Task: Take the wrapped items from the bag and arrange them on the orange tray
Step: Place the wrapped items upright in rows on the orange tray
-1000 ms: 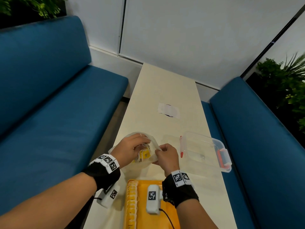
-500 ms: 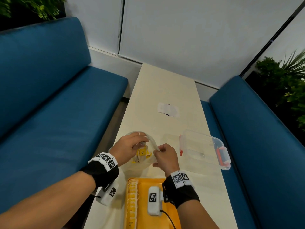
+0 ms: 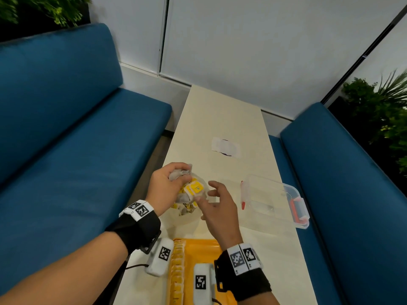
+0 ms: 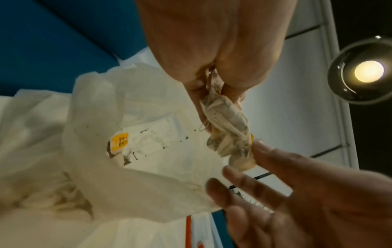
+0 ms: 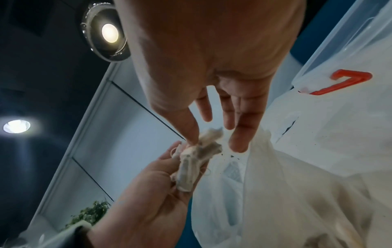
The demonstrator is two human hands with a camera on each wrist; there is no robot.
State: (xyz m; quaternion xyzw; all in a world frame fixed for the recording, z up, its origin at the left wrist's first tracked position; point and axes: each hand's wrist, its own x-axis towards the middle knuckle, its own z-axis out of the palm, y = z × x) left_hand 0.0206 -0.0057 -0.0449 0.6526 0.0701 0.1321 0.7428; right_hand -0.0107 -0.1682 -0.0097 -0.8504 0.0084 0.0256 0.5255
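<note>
Several little wrapped items (image 4: pixel 228 127), which look like tea bags with strings and yellow tags, are bunching up in the left hand (image 3: pixel 164 187), whose fingers are curling tight around the clump just above the thin white bag (image 5: pixel 275 184) that's sagging on the surface (image 3: pixel 220 119). Right hand (image 3: pixel 217 204) is hovering beside them with fingers spread and loose, gripping nothing, thumb just brushing the bundle. These things are looking featherlight, soft and crushable, and the strings are probably tangling, so I'd be pinching one by its paper tag or top edge and not squeezing the pouch. More are sitting in the bag, and the orange tray (image 3: pixel 198 247) is waiting close to the body, with a row lining its left side.
</note>
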